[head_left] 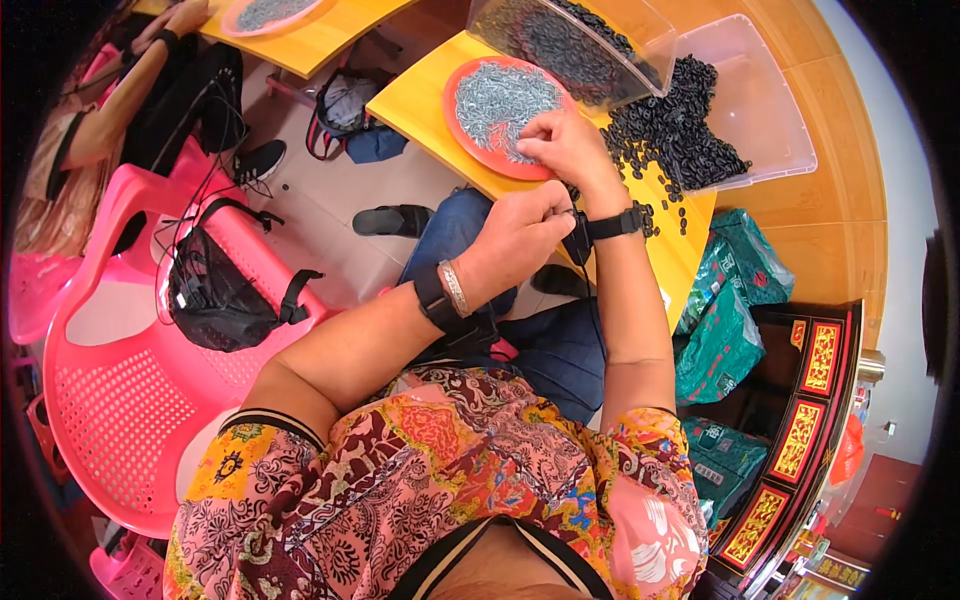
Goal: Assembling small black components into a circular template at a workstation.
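Beside red plate point(488, 162): black pieces point(688, 130), clear bin point(772, 110) | left fingers point(545, 201) curled | right fingers point(543, 125) over screws point(500, 92) | grips unclear

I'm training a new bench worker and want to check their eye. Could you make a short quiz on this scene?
1. Where are the fingers of the right hand?
A) On the pink chair
B) At the silvery pieces in the round red tray
C) Inside the clear plastic bin

2. True or false: the left hand is inside the tray too.

3. Fill in: the small loose parts spread on the yellow table, to the right of the tray, are ____ in colour.

Key: 1. B. 2. False; it is outside the tray, nearer the person's body. 3. Black.
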`<act>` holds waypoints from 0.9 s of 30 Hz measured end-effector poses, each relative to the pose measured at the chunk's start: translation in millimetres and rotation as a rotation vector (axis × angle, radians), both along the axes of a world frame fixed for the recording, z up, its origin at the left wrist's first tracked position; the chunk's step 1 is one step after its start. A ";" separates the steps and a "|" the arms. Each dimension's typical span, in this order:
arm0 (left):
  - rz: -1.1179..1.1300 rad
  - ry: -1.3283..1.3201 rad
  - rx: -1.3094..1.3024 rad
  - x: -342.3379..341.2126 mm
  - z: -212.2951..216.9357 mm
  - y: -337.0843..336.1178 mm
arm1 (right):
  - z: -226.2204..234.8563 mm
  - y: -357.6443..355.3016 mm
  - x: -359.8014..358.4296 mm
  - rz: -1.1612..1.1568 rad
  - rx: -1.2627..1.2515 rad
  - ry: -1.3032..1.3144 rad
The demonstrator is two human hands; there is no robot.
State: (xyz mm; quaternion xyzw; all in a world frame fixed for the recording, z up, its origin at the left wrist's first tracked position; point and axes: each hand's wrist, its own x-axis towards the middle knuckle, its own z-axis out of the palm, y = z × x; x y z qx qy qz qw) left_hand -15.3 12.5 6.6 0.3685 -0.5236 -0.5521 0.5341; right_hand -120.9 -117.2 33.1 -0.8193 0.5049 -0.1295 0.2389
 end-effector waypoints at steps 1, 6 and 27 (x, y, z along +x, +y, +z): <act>0.003 0.001 -0.012 -0.6 -0.2 -0.1 | -0.6 2.1 2.7 0.012 0.005 0.032; 0.064 0.024 -0.040 -3.3 0.4 -1.3 | -14.2 -4.1 0.9 0.047 -0.109 0.084; 0.006 -0.020 -0.004 0.3 2.4 -0.8 | -19.7 -8.0 -15.9 -0.106 0.012 -0.405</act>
